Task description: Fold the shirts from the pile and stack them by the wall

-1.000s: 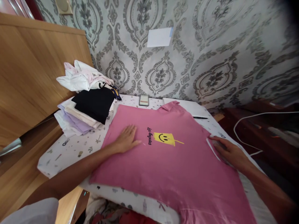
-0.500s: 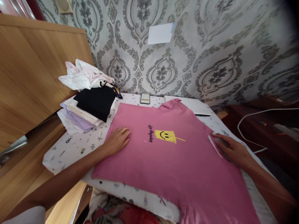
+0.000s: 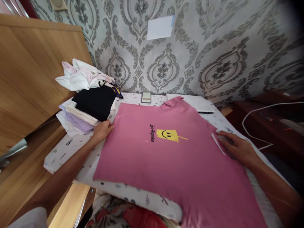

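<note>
A pink T-shirt [image 3: 137, 152] with a yellow smiling cup print [image 3: 167, 135] lies spread out on the patterned board cover [image 3: 64, 148]. My left hand [image 3: 102, 130] is at the shirt's hem on the left, its fingers closed at the fabric edge. Over on the right, my right hand [image 3: 235, 147] has the white-lined neckline between thumb and fingers. One sleeve hangs toward the near edge; the other sleeve is folded over at the back.
Folded clothes, including a black garment [image 3: 95, 103], are stacked at the left beside a wooden panel [image 3: 40, 69]. Behind the shirt are a small framed item [image 3: 146, 97] and a white flat object [image 3: 190, 103]. A white cable [image 3: 244, 118] loops at the right.
My left hand has moved left and away from me, off the shirt's surface to its hem edge. My right hand stays at the neckline. The view has shifted slightly.
</note>
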